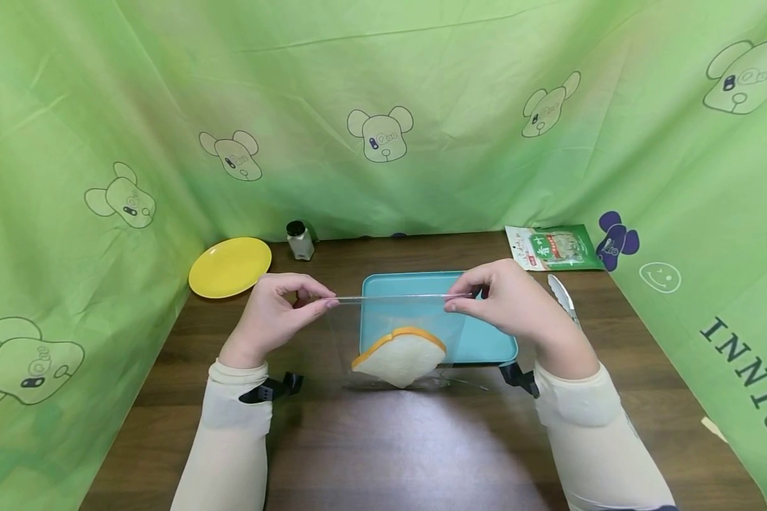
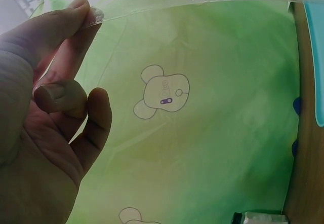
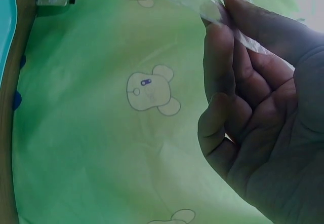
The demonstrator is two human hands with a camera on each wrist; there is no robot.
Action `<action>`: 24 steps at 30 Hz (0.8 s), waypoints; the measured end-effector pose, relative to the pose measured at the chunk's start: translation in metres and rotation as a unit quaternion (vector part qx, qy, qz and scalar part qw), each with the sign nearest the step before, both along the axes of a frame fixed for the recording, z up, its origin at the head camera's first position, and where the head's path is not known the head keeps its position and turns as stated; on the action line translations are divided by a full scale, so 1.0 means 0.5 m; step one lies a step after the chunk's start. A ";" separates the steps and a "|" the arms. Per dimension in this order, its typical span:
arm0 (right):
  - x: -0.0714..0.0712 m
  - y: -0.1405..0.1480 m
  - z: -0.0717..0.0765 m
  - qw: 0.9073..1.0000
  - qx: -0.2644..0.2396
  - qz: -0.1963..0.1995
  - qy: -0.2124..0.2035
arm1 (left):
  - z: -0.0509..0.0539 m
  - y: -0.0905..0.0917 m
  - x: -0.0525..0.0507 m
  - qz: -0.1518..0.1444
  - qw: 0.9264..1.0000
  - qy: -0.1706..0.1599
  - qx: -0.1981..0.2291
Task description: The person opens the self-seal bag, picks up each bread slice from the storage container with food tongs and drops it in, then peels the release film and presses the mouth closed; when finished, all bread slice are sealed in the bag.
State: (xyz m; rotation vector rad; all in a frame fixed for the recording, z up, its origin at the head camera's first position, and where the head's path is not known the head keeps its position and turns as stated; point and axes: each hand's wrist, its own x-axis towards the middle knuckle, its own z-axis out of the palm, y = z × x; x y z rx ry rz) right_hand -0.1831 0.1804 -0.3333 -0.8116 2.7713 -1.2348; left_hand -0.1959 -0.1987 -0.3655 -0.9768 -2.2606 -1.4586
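Observation:
A clear plastic bag [image 1: 348,330] hangs upright above the table, its top edge stretched straight between both hands. Low in it shows a slice of bread [image 1: 401,360] with an orange-brown crust, tilted with one corner down. My left hand [image 1: 275,316] pinches the left end of the top edge between thumb and index finger. At the right end, my right hand [image 1: 514,305] pinches the same edge. In the left wrist view the other fingers of the left hand [image 2: 55,87] curl loosely; the right wrist view shows the right hand [image 3: 258,97] gripping the film likewise.
Behind the bag lies a light-blue tray [image 1: 486,344]. A yellow plate [image 1: 230,267] and a black-capped jar [image 1: 300,241] stand at the back left. A green-and-white packet [image 1: 555,248] and a knife [image 1: 562,297] lie at the right. Green curtains [image 1: 383,191] enclose the table.

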 end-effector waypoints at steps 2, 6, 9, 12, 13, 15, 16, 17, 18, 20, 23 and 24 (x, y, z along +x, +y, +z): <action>0.000 0.004 0.000 1.000 0.002 -0.006 -0.001 | 0.001 -0.001 0.000 -0.002 1.000 0.001 0.001; 0.002 0.010 0.001 1.000 0.006 -0.012 -0.005 | 0.001 -0.004 0.001 -0.005 1.000 0.000 0.002; 0.003 0.014 0.002 1.000 0.007 -0.012 -0.011 | 0.001 -0.005 0.002 -0.002 1.000 -0.006 -0.002; 0.004 0.017 0.003 1.000 0.010 -0.007 -0.013 | 0.003 -0.005 0.004 0.003 1.000 -0.015 -0.006; 0.004 0.018 0.003 1.000 0.011 -0.006 -0.013 | 0.003 -0.006 0.004 0.004 1.000 -0.017 -0.007; 0.006 0.019 0.004 1.000 0.012 -0.004 -0.014 | 0.006 -0.005 0.006 0.006 1.000 -0.020 -0.009; 0.006 0.020 0.004 1.000 0.012 -0.003 -0.013 | 0.008 -0.004 0.007 0.004 1.000 -0.023 -0.008; 0.007 0.021 0.003 1.000 0.013 -0.003 -0.012 | 0.011 -0.003 0.010 0.004 1.000 -0.025 -0.009; 0.008 0.021 0.003 1.000 0.013 -0.004 -0.011 | 0.017 -0.001 0.014 0.002 1.000 -0.028 -0.009; 0.009 0.022 0.003 1.000 0.014 -0.003 -0.011 | 0.029 0.004 0.022 -0.003 0.999 -0.032 -0.010; 0.010 0.023 0.003 1.000 0.013 -0.001 -0.010 | 0.032 0.004 0.024 -0.009 0.999 -0.032 -0.011; 0.010 0.023 0.004 1.000 0.012 0.002 -0.010 | 0.030 0.002 0.022 -0.010 0.999 -0.032 -0.011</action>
